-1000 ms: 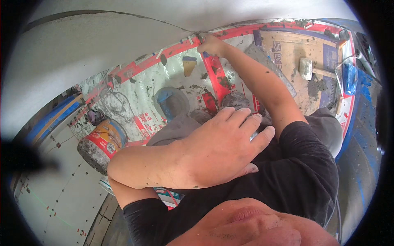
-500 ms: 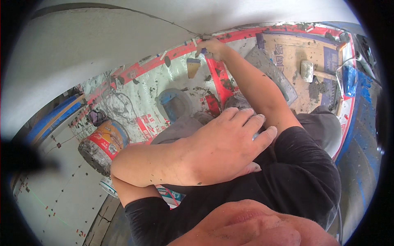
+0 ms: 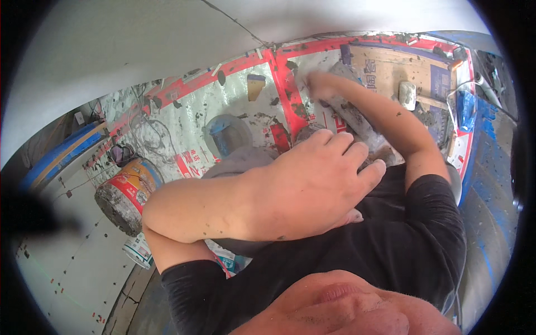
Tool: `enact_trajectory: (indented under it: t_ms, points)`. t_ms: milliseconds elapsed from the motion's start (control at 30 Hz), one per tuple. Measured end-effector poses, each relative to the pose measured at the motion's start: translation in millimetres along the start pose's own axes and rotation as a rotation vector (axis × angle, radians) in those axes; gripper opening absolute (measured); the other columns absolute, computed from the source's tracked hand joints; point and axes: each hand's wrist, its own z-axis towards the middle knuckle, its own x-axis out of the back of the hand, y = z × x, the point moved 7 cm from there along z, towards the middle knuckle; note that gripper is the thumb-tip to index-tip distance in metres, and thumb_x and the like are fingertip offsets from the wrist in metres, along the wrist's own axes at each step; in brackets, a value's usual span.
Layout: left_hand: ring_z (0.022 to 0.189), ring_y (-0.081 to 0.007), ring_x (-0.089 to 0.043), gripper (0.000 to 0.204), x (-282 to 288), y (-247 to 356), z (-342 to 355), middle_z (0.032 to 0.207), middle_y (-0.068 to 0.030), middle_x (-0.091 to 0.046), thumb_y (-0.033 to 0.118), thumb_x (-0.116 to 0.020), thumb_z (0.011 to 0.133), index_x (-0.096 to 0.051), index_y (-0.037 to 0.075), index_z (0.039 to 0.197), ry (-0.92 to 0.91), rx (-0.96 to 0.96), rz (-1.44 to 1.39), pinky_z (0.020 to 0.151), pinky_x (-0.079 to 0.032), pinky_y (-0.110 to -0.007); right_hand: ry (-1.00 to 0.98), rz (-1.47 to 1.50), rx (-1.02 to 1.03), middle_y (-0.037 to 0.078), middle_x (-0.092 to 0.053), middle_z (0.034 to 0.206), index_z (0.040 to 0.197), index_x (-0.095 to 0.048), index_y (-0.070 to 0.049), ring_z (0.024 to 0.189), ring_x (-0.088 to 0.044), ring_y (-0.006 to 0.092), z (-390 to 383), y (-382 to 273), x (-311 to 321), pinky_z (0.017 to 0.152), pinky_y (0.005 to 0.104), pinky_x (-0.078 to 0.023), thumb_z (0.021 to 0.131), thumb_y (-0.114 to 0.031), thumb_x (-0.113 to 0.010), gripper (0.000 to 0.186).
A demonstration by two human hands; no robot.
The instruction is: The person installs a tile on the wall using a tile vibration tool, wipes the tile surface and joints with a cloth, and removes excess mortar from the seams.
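Observation:
My left hand (image 3: 318, 187) is in front of my chest, back up, its bent fingers slightly apart. Nothing shows in it, though the palm is hidden. My right arm reaches out over the floor, and the right hand (image 3: 325, 85) is smeared by motion. Whether it holds anything I cannot make out. Close by that hand lies a grey, cement-smeared flat slab (image 3: 357, 120), partly covered by the forearm. To its left, on the floor sheet, is a small tan and dark block (image 3: 255, 87).
A white-headed mallet (image 3: 407, 95) lies on cardboard (image 3: 379, 64) at right, beside a crumpled blue wrapper (image 3: 467, 110). A blue-grey round tub (image 3: 226, 135) and a cement-crusted bucket (image 3: 125, 195) are at left. Loose cable (image 3: 148, 128) lies near the bucket. Pale walls (image 3: 139, 50) border the far side.
My right hand has swung away from the wall edge, to the right and nearer, towards the slab. My left hand keeps nearly the same pose. The view has shifted slightly.

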Motion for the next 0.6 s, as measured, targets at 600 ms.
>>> enact_trajectory:
  t_ms: [600]
  points:
    - [0.097, -0.0300, -0.065, 0.051, -17.6, 28.3, 19.4, 0.099, -0.0156, -0.066, 0.038, -0.074, 0.087, -0.064, -0.002, 0.116, 0.005, -0.015, 0.084, 0.082, -0.050, -0.040, -0.269, -0.997, 0.051, 0.020, -0.072, 0.112, 0.143, -0.051, -0.007, 0.103, -0.072, 0.0367, -74.9, 20.1, -65.9, 0.086, 0.0487, -0.056, 0.087, -0.018, -0.066, 0.058]
